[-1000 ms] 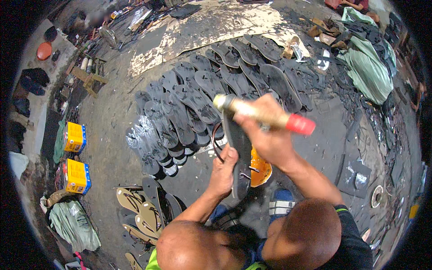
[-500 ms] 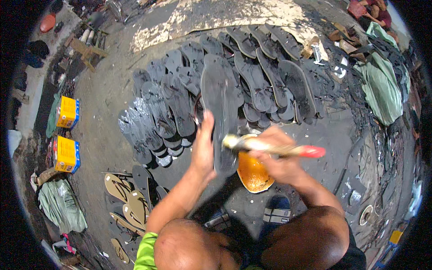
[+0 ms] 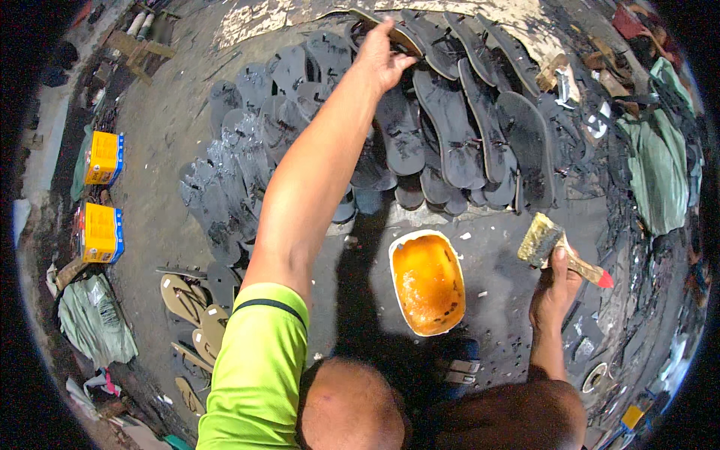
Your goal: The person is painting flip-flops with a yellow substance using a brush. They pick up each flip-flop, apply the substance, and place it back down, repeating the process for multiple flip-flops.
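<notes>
My left hand [image 3: 382, 60] reaches far out over the rows of dark sandals, its fingers closed on the near end of a dark sandal sole [image 3: 403, 34]. That sole is tilted, showing mostly its edge, and I cannot tell whether it rests on the others. Off to the right, my right hand [image 3: 553, 296] grips a flat paintbrush [image 3: 566, 255] with a red-tipped handle. The brush's bristles are yellowish and wet-looking. Between my arms on the ground stands a pale-rimmed tub [image 3: 392, 274] of orange, glue-like liquid. Several dark sandals [image 3: 450, 142] lie close together in front of me.
Tan sandals [image 3: 184, 296] lie at the lower left. Farther left are two yellow-and-blue tins [image 3: 101, 232] and a greenish sack [image 3: 94, 319]. Another green sack [image 3: 656, 172] and dark scraps lie on the right. A pale worn sheet [image 3: 251, 22] covers ground at the back.
My left hand has carried the sole from above the tub to the far sandals. My right hand has drawn the brush off the sole and moved right. The tub is now fully visible.
</notes>
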Demonstrator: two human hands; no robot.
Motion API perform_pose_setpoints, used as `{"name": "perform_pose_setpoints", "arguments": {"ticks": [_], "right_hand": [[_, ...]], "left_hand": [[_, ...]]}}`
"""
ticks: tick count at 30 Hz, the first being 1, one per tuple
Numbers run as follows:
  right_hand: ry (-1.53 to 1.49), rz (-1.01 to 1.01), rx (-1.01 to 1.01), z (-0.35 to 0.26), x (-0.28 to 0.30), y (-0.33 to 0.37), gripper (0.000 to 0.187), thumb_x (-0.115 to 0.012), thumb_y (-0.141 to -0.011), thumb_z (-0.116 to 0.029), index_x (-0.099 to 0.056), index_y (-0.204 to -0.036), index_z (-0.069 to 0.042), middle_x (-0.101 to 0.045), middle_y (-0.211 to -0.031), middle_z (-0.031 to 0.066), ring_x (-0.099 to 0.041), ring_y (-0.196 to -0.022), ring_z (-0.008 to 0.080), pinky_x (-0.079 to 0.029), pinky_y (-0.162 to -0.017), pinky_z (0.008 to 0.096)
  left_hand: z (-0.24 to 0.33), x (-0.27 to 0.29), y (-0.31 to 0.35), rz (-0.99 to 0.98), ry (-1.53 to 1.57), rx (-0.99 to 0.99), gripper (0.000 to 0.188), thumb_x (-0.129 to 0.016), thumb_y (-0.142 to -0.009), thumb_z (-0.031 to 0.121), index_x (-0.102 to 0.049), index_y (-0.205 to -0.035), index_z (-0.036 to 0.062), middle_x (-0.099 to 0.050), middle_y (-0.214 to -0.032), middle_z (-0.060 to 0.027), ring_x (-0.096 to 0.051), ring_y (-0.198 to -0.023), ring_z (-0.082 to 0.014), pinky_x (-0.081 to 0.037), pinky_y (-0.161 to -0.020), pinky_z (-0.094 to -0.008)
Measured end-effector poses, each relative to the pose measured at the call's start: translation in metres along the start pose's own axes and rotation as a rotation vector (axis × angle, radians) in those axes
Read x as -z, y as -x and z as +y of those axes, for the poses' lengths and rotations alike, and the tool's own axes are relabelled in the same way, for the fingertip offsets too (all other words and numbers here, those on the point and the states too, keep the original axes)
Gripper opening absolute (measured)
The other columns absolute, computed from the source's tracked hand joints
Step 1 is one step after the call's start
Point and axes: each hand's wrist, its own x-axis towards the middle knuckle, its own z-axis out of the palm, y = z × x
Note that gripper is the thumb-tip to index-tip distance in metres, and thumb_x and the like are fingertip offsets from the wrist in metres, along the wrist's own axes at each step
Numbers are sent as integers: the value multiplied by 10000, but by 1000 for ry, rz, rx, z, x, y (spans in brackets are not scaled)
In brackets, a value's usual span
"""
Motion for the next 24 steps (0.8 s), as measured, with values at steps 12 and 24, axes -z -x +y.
{"name": "perform_pose_setpoints", "arguments": {"ticks": [12, 24], "right_hand": [[1023, -733, 732, 47, -72, 48, 478, -791, -801, -207, -632, -1193, 16, -369, -1509, 196, -347, -1383, 376, -243, -1162, 487], [1036, -778, 222, -14, -15, 75, 234, -753, -857, -245, -677, -926, -35, -689, -914, 173, -677, -827, 343, -522, -726, 433]], "left_hand": [[-31, 186, 411, 673, -1553, -571, 415, -755, -850, 251, -640, -1186, 37, -650, -1193, -144, -580, -1142, -336, -398, -1028, -436], [21, 224, 586, 958, -1460, -163, 332, -605, -985, 266, -661, -1067, -51, -690, -969, -198, -645, -866, -286, -488, -801, -397]]}}
